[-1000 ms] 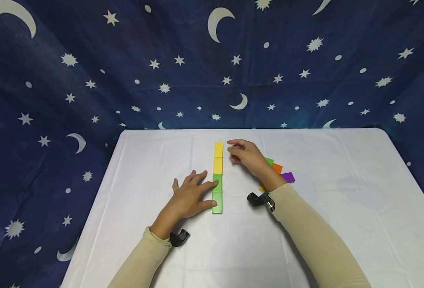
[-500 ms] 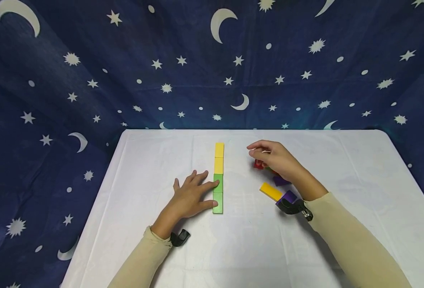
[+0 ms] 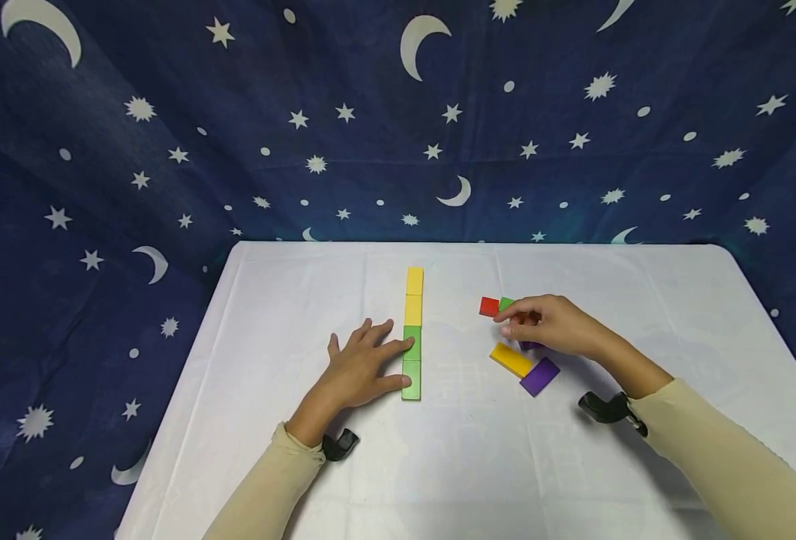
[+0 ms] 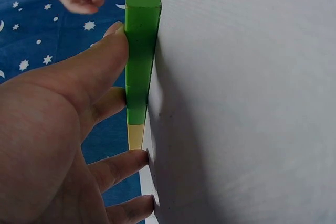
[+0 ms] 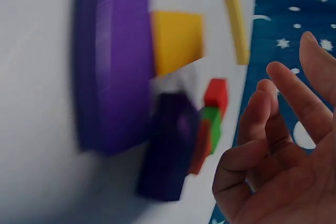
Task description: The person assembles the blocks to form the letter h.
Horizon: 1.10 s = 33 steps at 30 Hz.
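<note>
In the head view, two yellow blocks point(image 3: 414, 309) and two green blocks point(image 3: 412, 367) lie end to end in a straight row. My left hand point(image 3: 350, 375) spreads its fingers beside the row, with thumb and index finger touching the green blocks' tops. Over a loose group of blocks at the right hovers my right hand point(image 3: 563, 326), fingers loosely bent and holding nothing. Near it lie a red block point(image 3: 488, 306), a partly covered green block point(image 3: 506, 303), a yellow block point(image 3: 511, 360) and a purple block point(image 3: 540, 376). The right wrist view adds an orange block point(image 5: 199, 148) and a second, darker purple block point(image 5: 169, 148).
A white cloth-covered table point(image 3: 465, 465) carries all the blocks. Behind it and along the left hangs a dark blue curtain point(image 3: 343, 67) with moons and stars. Each wrist wears a small black camera mount point(image 3: 340, 445).
My right hand has moved away from the row, rightward and nearer, to above the loose blocks, uncovering the yellow and purple ones. My left hand stays on the green blocks.
</note>
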{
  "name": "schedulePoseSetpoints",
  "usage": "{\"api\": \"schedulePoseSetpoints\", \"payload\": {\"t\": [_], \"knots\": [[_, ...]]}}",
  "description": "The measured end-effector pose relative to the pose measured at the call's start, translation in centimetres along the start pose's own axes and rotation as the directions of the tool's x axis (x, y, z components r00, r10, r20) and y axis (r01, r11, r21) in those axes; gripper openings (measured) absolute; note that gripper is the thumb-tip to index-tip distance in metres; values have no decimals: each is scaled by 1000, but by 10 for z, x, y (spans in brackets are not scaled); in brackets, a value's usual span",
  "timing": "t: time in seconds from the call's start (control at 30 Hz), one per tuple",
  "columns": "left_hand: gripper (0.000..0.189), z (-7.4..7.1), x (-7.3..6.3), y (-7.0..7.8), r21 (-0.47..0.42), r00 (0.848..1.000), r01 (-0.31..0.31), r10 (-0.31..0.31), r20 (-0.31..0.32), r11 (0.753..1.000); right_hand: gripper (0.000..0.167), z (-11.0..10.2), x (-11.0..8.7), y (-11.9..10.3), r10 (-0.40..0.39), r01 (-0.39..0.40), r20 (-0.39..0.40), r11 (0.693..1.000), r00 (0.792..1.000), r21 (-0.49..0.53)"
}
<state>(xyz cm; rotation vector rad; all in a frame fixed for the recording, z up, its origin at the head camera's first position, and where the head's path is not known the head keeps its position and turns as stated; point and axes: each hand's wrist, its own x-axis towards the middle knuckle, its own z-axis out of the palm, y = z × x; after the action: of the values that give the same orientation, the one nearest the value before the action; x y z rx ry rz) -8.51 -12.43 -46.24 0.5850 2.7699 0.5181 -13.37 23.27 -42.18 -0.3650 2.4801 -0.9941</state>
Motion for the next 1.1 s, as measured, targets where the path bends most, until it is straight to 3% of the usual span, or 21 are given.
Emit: {"api": "schedulePoseSetpoints", "payload": {"t": [0.4, 0.67, 0.87, 1.1], "knots": [[66, 2, 0, -3, 8, 1000, -1, 1, -6, 1000, 39, 6, -6, 25, -119, 125, 61, 986, 991, -109], [65, 3, 1, -2, 14, 1000, -5, 5, -8, 1000, 49, 9, -2, 26, -119, 146, 137, 968, 983, -205], [65, 3, 1, -2, 11, 1000, -3, 3, -9, 1000, 50, 10, -1, 25, -121, 156, 145, 954, 982, -255], [65, 2, 1, -2, 11, 1000, -6, 6, -6, 1000, 42, 11, -2, 26, -142, 168, 120, 956, 983, -241]]}}
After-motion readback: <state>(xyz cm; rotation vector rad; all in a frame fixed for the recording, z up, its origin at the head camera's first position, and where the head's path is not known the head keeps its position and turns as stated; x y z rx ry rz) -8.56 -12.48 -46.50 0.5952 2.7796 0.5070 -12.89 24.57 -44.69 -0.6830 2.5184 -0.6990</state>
